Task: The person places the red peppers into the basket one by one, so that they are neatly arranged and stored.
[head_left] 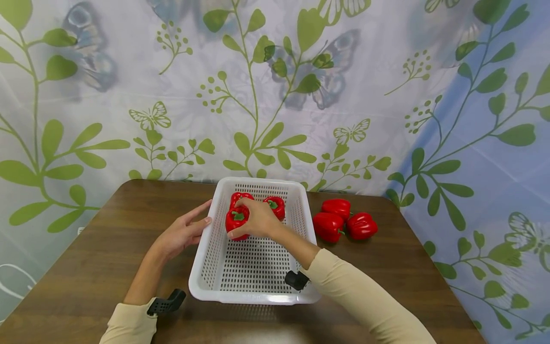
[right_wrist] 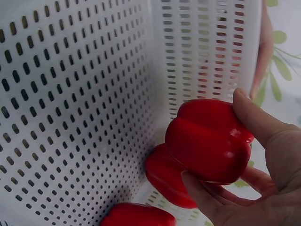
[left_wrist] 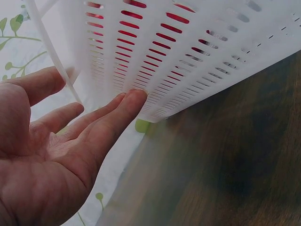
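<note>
My right hand (head_left: 255,217) grips a red bell pepper (right_wrist: 209,141) between thumb and fingers, over the left part of a white perforated basket (head_left: 253,267). Its green stem end faces up in the head view. Two more red bell peppers lie in the basket's far part: one pepper (head_left: 242,195) just behind the held one, the other pepper (head_left: 278,208) to the right of my fingers. My left hand (head_left: 182,233) is at the basket's left side. Its straight fingers touch the slotted outer wall (left_wrist: 164,52) and the rim.
Three red bell peppers (head_left: 328,227) lie together on the brown wooden table (head_left: 399,282), right of the basket. A patterned curtain (head_left: 275,95) with leaves and butterflies hangs behind the table. Each wrist carries a black camera mount (head_left: 167,303).
</note>
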{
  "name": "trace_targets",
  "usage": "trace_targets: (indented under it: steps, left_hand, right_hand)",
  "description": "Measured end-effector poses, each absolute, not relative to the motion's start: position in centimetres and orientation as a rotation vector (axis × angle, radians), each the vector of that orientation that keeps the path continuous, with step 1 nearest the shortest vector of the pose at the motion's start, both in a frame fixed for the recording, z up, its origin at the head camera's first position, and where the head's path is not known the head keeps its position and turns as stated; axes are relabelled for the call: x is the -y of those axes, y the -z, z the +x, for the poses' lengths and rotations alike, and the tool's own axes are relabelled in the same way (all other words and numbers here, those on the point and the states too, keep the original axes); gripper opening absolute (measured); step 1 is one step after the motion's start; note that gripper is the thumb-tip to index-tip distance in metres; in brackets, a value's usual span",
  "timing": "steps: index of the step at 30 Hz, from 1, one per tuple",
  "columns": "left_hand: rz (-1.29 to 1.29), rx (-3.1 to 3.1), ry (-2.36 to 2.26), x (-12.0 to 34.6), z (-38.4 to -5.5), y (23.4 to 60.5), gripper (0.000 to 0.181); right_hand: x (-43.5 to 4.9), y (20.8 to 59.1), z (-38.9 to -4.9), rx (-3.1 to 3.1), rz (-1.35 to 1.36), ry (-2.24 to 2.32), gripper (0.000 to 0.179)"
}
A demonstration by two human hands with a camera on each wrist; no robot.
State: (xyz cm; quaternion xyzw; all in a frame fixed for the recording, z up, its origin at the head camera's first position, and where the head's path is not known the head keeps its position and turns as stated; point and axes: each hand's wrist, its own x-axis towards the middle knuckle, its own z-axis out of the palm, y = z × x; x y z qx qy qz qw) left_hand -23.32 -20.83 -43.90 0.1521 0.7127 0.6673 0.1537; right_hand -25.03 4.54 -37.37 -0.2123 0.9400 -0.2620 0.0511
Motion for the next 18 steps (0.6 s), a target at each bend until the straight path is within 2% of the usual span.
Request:
trace_targets:
  steps: [18]
  left_hand:
    - [0.414, -2.040, -1.910, 20.78, -23.38, 43.69, 0.067]
  right_hand:
    - [-4.04, 38.48, -24.66, -2.757, -0.633, 0.635, 0.073]
